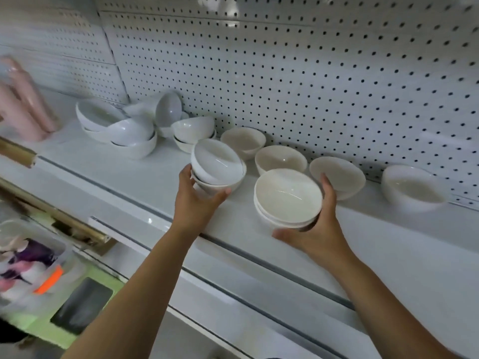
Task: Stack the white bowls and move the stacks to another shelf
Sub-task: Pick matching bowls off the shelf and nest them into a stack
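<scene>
My left hand [197, 200] grips a small stack of white bowls [217, 164] on the white shelf [145, 177]; the top bowl tilts toward me. My right hand [318, 226] cups another short stack of white bowls [287, 195] from below and from the right side, near the shelf's front edge. Single white bowls stand behind: one [243, 141], one [280, 159], one [337, 174] just behind my right fingers, and one [412, 187] at the far right. A loose pile of white bowls [129, 128] lies jumbled at the back left.
A white pegboard wall [311, 73] backs the shelf. Pink bottles [23, 104] stand at the far left. A lower shelf edge [259, 288] runs below my arms. Clear bins with mixed items [31, 268] and a green tray [85, 304] sit lower left.
</scene>
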`<state>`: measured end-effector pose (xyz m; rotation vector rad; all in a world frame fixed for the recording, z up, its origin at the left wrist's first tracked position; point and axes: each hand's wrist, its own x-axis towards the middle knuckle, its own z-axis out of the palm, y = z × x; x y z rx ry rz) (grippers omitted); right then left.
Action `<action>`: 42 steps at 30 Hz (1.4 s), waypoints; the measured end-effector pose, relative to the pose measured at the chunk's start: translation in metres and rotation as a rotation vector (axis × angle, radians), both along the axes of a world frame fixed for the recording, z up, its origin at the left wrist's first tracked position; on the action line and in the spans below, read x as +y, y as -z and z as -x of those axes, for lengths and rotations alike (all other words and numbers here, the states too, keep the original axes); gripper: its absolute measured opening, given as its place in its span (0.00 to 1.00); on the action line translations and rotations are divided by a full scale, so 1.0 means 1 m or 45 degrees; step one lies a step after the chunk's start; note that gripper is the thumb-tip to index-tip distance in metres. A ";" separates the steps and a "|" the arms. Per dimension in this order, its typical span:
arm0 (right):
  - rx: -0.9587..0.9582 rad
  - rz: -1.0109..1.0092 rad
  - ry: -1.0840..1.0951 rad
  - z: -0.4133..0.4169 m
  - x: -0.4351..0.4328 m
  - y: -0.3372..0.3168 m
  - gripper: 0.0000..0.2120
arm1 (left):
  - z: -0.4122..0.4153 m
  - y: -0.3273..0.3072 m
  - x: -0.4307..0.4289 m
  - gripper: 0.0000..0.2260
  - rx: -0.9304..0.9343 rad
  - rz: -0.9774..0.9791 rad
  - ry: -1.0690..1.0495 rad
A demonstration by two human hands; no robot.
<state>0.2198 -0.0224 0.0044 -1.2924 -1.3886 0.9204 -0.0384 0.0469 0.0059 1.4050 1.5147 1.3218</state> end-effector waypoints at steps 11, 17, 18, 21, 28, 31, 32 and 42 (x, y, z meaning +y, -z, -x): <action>-0.584 -0.420 0.501 0.030 0.007 -0.057 0.21 | 0.039 -0.009 0.032 0.42 0.094 -0.094 0.315; -0.435 -0.225 0.163 0.104 0.040 -0.082 0.09 | 0.046 -0.021 0.016 0.32 0.028 -0.189 0.380; -0.404 -0.174 0.105 0.116 0.047 -0.082 0.08 | 0.047 -0.022 0.013 0.33 0.026 -0.206 0.393; -0.391 -0.060 -0.014 0.144 0.063 -0.079 0.10 | 0.055 -0.017 0.012 0.34 0.019 -0.235 0.400; -0.308 0.092 -0.137 0.169 0.074 -0.069 0.10 | 0.072 0.003 0.016 0.45 0.014 -0.126 0.377; -0.264 0.121 -0.157 0.173 0.076 -0.069 0.09 | 0.078 0.004 0.015 0.47 -0.004 -0.096 0.385; -0.247 0.127 -0.167 0.174 0.076 -0.069 0.09 | 0.079 0.003 0.015 0.47 -0.004 -0.093 0.389; -0.187 0.068 -0.174 0.186 0.081 -0.075 0.05 | 0.096 -0.001 0.018 0.46 0.011 -0.080 0.442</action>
